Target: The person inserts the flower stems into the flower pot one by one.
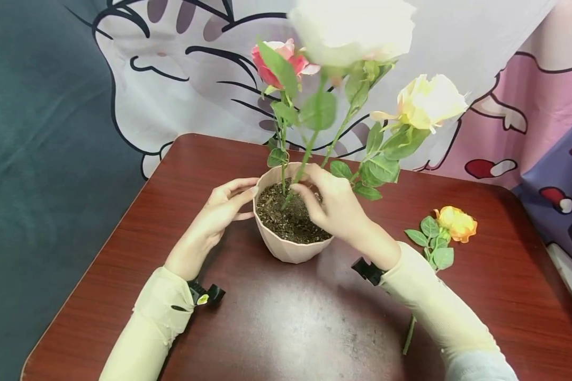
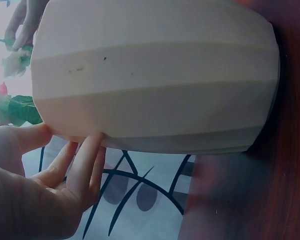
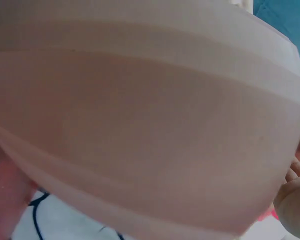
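Observation:
A pale pink faceted flowerpot, filled with dark soil, stands on the table. My left hand holds its left side, thumb at the rim and fingers against the outer wall. Over the pot, my right hand pinches the green stem of a large white rose, whose lower end meets the soil. A pink rose stands upright at the back of the pot. To the right leans a pale yellow rose; the hand hides its stem's base. The pot wall fills most of the right wrist view.
An orange-yellow rose lies on the reddish-brown table at the right, its stem partly under my right forearm. Behind the table hangs a cloth with cartoon figures. A dark green curtain hangs at the left.

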Demonstrator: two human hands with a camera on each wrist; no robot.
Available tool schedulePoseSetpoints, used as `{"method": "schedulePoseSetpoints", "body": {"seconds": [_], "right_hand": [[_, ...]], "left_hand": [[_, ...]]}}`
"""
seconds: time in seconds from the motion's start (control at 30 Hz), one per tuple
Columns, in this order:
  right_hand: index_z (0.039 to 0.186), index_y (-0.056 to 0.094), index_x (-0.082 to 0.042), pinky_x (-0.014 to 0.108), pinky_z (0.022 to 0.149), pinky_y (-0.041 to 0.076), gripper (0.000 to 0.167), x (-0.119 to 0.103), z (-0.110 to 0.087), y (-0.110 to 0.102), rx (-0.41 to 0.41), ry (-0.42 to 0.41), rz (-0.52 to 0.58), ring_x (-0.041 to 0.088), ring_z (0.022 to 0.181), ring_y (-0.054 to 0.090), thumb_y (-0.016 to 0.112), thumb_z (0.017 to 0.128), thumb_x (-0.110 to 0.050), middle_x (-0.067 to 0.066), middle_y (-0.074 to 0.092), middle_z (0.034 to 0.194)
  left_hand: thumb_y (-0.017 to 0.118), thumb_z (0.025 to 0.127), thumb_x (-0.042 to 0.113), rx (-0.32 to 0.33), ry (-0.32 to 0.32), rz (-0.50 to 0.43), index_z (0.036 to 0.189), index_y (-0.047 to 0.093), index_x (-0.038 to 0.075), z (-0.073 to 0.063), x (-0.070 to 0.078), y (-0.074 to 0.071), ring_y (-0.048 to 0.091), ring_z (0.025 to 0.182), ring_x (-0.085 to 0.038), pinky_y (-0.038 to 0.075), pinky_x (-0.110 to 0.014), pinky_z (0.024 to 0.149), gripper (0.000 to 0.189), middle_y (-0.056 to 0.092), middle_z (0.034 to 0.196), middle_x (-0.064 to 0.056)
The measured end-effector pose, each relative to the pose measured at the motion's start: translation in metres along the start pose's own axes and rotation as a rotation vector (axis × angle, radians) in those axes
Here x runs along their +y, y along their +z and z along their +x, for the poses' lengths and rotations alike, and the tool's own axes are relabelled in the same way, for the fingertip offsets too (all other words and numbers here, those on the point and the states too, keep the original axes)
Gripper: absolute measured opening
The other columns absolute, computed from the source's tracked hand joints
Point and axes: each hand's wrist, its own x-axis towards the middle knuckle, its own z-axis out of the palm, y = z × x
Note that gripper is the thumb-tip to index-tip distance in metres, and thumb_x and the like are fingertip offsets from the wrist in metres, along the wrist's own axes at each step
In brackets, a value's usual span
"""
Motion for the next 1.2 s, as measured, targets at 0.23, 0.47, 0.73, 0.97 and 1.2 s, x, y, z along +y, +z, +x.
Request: {"method": "schedulePoseSetpoints", "body": {"seconds": [0.23, 0.47, 0.73, 0.97, 1.2], "right_hand": [[0.098, 0.054, -0.002, 0.025, 0.056, 0.046, 0.01, -0.006, 0.012, -0.003, -0.161, -0.027, -0.057, 0.012, 0.064, 0.05, 0.058, 0.09, -0.005, 0.003, 0.055, 0.075], [0.089, 0.047, -0.004, 0.024, 0.053, 0.041, 0.011, -0.002, 0.015, 0.009, -0.228, -0.059, -0.05, 0.012, 0.059, 0.046, 0.057, 0.092, -0.008, 0.002, 0.047, 0.07], [0.093, 0.054, -0.003, 0.024, 0.055, 0.044, 0.005, 0.006, 0.012, 0.034, -0.174, -0.081, -0.042, 0.012, 0.064, 0.05, 0.058, 0.09, -0.005, 0.003, 0.053, 0.075], [0.094, 0.055, -0.005, 0.024, 0.055, 0.045, 0.005, 0.011, 0.02, 0.039, -0.172, -0.059, -0.026, 0.013, 0.064, 0.052, 0.058, 0.09, -0.003, 0.004, 0.058, 0.079], [0.097, 0.058, -0.005, 0.024, 0.06, 0.048, 0.009, 0.018, 0.018, 0.039, -0.174, -0.001, 0.108, 0.011, 0.069, 0.056, 0.062, 0.09, -0.009, 0.003, 0.06, 0.078]], "left_hand": [[0.055, 0.095, 0.021, -0.005, -0.003, 0.013, 0.131, 0.051, 0.008, -0.002, 0.001, 0.002, 0.05, 0.116, -0.019, 0.054, -0.035, 0.083, 0.038, 0.052, 0.124, -0.01], [0.055, 0.095, 0.019, 0.028, 0.001, 0.012, 0.13, 0.052, 0.007, -0.003, 0.003, 0.001, 0.052, 0.112, -0.018, 0.056, -0.032, 0.078, 0.037, 0.053, 0.12, -0.008], [0.055, 0.095, 0.02, 0.026, 0.001, 0.017, 0.131, 0.052, 0.008, -0.002, 0.003, 0.002, 0.052, 0.11, -0.016, 0.056, -0.03, 0.076, 0.038, 0.054, 0.122, -0.009], [0.056, 0.095, 0.022, 0.028, 0.028, 0.02, 0.131, 0.052, 0.009, 0.001, 0.004, 0.003, 0.054, 0.11, -0.016, 0.055, -0.031, 0.078, 0.038, 0.054, 0.126, -0.011], [0.055, 0.095, 0.02, 0.031, -0.004, 0.013, 0.13, 0.052, 0.009, -0.001, 0.002, 0.002, 0.054, 0.109, -0.015, 0.055, -0.031, 0.078, 0.037, 0.054, 0.125, -0.01]]}}
